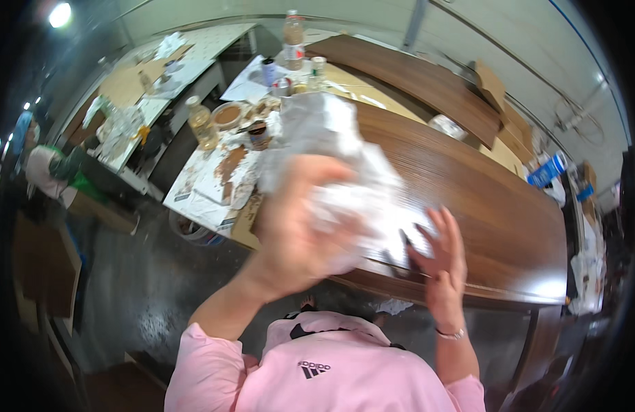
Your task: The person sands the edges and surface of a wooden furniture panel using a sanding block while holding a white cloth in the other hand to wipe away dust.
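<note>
My left hand [300,226], smeared by motion, is closed round a crumpled white rag [324,130] raised in front of me. The rag's loose folds hang over the near left part of a dark brown wood-grain panel [462,185] and hide it. By the panel's near edge is my right hand [444,257], open, its fingers spread at the glossy surface and nothing seen in them. Whether its fingertips press on the wood or hover I cannot tell.
Left of the panel, a stained white table holds a bottle of yellowish liquid [202,123], a tub of brown paste [228,115] and a small can [258,134]. Behind stand a tall clear bottle [294,41] and another brown panel [413,75]. A person [50,165] is at the far left.
</note>
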`<action>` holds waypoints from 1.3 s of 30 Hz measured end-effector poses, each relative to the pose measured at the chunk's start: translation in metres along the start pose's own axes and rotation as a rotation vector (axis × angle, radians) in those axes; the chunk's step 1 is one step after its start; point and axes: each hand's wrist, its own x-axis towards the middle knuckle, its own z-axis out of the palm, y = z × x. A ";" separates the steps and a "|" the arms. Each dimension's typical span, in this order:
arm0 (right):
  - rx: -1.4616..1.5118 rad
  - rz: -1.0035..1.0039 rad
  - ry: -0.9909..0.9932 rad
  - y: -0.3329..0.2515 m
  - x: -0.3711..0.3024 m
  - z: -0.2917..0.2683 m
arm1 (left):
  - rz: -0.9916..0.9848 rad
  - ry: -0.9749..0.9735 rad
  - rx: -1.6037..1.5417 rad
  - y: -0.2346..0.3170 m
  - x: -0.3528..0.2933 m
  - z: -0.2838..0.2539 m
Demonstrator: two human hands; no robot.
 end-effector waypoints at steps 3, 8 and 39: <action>0.397 0.204 0.257 -0.008 0.006 0.025 | 0.078 -0.277 -0.341 0.025 0.020 0.048; -0.133 0.002 0.350 -0.035 -0.003 -0.038 | 0.053 -0.306 0.152 -0.037 0.054 0.042; -1.487 -0.333 0.323 -0.001 -0.110 -0.227 | 0.178 -0.705 0.618 -0.077 0.030 0.080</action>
